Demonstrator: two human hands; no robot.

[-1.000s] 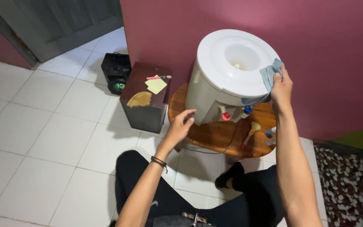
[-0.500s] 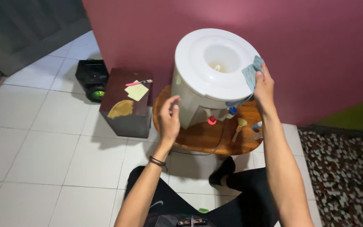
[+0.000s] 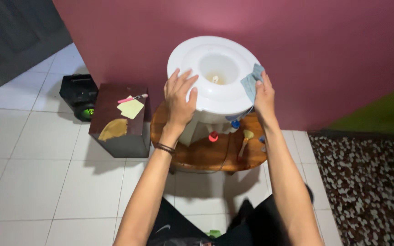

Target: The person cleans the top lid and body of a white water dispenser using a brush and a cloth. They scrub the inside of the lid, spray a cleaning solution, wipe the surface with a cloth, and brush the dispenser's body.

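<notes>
A white water dispenser (image 3: 210, 98) with an open round well in its top stands on a low round wooden table (image 3: 206, 152) against a pink wall. My left hand (image 3: 178, 98) lies with fingers spread on the left side of the dispenser's top. My right hand (image 3: 264, 98) presses a folded grey-blue cloth (image 3: 251, 84) to the right edge of the top. Below the rim sit a red tap (image 3: 213, 136) and a blue tap (image 3: 235, 124).
A dark brown box (image 3: 119, 120) left of the table carries a yellow note (image 3: 130, 108), a pink-handled tool (image 3: 132, 98) and a tan patch. A black device with a green light (image 3: 80, 94) sits farther left. A small brush (image 3: 245, 141) lies on the table. Pebble flooring (image 3: 365, 187) lies right.
My left hand rose from beside the dispenser's front and landed on the left of its top. My view shifted, so the dispenser sits more to the left. The right hand stays on the cloth.
</notes>
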